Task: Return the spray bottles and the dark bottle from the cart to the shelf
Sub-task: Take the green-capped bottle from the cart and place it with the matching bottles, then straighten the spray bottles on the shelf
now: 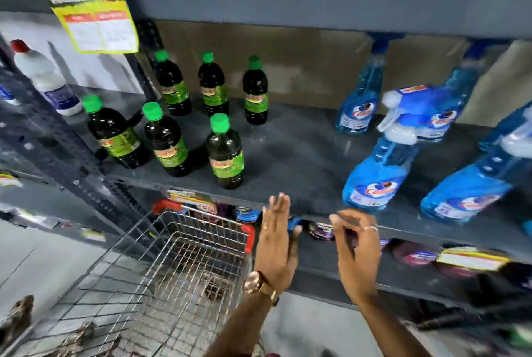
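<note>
Both hands empty: left hand point(276, 244) flat, fingers spread; right hand point(357, 253) loosely curled, both just below the shelf point(302, 160) lip. Task looks abt done: cart point(184, 264) at 7 o'clock shows no bottles, spray bottles point(377, 172) stand at 3 o'clock, dark bottles point(226, 152) at 11. Bare gap btwn groups, w/ upper shelf edge low overhead.

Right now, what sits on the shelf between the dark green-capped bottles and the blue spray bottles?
Nothing: in the head view the shelf is bare between the nearest dark bottle and the nearest spray bottle.
</note>
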### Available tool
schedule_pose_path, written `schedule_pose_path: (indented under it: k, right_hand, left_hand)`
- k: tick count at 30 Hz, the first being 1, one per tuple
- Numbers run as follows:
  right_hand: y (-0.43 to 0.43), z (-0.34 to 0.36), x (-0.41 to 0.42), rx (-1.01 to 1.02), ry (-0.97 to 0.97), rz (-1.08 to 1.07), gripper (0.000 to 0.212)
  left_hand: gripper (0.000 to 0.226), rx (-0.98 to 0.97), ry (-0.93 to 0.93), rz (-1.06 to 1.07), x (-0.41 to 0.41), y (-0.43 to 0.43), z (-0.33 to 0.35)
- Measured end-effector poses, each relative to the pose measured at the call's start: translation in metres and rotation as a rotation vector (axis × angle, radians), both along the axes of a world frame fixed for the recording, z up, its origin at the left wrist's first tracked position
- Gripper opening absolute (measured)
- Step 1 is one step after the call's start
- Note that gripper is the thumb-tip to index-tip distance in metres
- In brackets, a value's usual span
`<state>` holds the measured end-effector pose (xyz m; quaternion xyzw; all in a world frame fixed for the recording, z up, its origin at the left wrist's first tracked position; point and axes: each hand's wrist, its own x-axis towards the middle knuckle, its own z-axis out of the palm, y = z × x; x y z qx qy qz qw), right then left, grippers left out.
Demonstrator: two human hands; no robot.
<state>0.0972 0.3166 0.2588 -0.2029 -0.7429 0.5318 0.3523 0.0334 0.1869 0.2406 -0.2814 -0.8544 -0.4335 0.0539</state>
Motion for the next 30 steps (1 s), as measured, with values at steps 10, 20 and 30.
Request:
schedule_pose_path:
  k: [10,20,30]
  right_hand:
    - [0.087,0.004,-0.022,-0.137,-0.094,-0.025,0.069]
    - [0.1,-0.011,-0.024,-0.125,-0.097,0.075,0.05]
    - [0.093,-0.006,-0.028,-0.091,-0.145,0.109,0.049]
  left_hand:
    - [0.06,-0.501,-0.071,0.111,-0.027,0.106,-0.011]
    - [0.056,-0.473,-0.074,0.143,-0.025,0.112,-0.013]
    - [0.054,-0.484,-0.046,0.113,-0.027,0.104,-0.011]
